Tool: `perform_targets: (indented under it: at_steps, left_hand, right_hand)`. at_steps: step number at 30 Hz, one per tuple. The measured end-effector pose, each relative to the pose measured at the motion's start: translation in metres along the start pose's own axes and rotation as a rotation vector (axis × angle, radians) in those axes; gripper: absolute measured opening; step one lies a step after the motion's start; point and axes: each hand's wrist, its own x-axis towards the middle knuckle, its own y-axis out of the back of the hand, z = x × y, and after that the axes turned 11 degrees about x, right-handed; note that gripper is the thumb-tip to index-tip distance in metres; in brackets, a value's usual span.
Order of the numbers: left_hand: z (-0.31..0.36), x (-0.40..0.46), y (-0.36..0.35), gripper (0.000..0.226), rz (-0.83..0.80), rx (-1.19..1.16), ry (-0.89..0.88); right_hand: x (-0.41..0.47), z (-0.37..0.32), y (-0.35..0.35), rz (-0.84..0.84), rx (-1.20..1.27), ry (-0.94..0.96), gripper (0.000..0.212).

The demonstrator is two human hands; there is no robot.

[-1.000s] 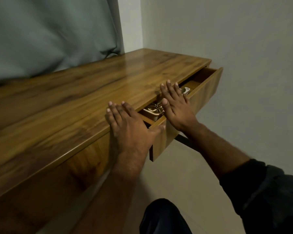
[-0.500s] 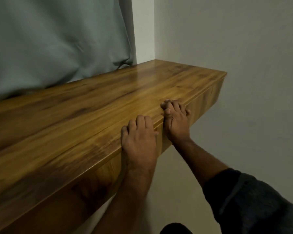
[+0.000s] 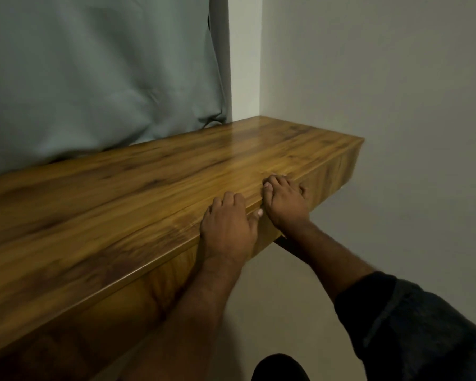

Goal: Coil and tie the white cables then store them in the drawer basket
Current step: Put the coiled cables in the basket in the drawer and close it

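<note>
My left hand and right hand press the closed brown wooden drawer front under the glossy wooden counter, fingers bent over its edge, gripping nothing.

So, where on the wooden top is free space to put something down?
The tabletop lies bare from the curtain to the front edge, and right to the wall corner. Only the front edge is taken, by the left hand and right hand.
</note>
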Motion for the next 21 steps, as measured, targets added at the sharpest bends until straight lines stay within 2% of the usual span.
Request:
perform_targets:
  at_steps: [2,4,9,15,18,21]
  left_hand:
    - [-0.013,-0.003,0.019,0.049,0.004,-0.050,0.047]
    - [-0.030,-0.005,0.036,0.050,0.071,-0.001,0.077]
    - [-0.069,0.009,0.055,0.059,0.130,0.062,0.093]
    - [-0.128,0.083,0.041,0.058,0.108,0.116,0.101]
    - [-0.138,0.113,0.047,0.056,0.067,0.028,0.055]
    - [-0.107,0.097,0.045,0.068,-0.179,-0.170,-0.081]
  right_hand:
    - [-0.002,-0.020,0.012,-0.032,-0.062,0.007,0.047]
    - [-0.009,-0.047,0.020,-0.058,-0.078,0.064,0.049]
    - [-0.007,-0.114,0.010,-0.081,0.005,0.241,0.050]
    - [0.044,-0.142,-0.008,-0.106,0.049,0.198,0.052]
    - [0.073,-0.129,0.003,-0.134,0.077,-0.001,0.054]
    - [0.045,-0.076,0.018,0.036,0.113,-0.456,0.057]
